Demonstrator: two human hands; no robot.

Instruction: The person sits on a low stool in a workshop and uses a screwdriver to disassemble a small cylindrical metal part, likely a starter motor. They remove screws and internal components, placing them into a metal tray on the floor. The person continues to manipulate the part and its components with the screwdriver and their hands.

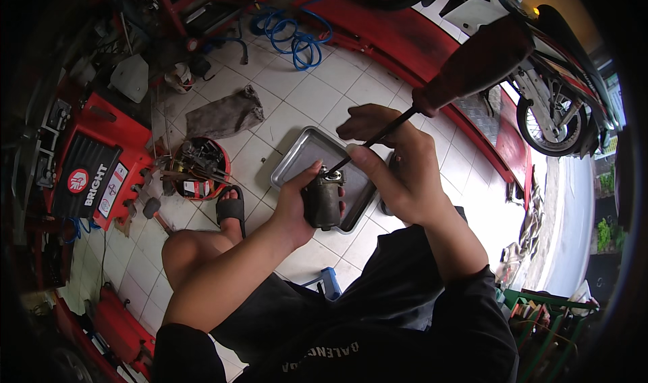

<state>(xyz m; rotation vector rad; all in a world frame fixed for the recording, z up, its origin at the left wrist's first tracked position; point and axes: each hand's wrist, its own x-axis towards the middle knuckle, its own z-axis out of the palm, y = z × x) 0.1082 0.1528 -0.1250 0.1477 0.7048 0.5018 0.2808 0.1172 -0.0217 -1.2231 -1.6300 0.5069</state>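
Head view: the left hand (295,206) grips a metal cylinder (324,205) above a tray (288,159), a screwdriver (440,91) at its top. Whether the half-open right hand (410,171) grips the screwdriver cannot be told. The cylinder looks whole; screwdriver work seems unfinished.

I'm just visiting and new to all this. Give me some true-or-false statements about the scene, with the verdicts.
1. The left hand holds a dark metal cylinder. True.
2. The screwdriver slants down toward the cylinder's upper end. True.
3. The right hand is wrapped around the screwdriver's handle. False: that hand is by the shaft.
4. A metal tray lies on the tiled floor. True.
5. The cloth there is bright yellow. False: it is dull and greyish.
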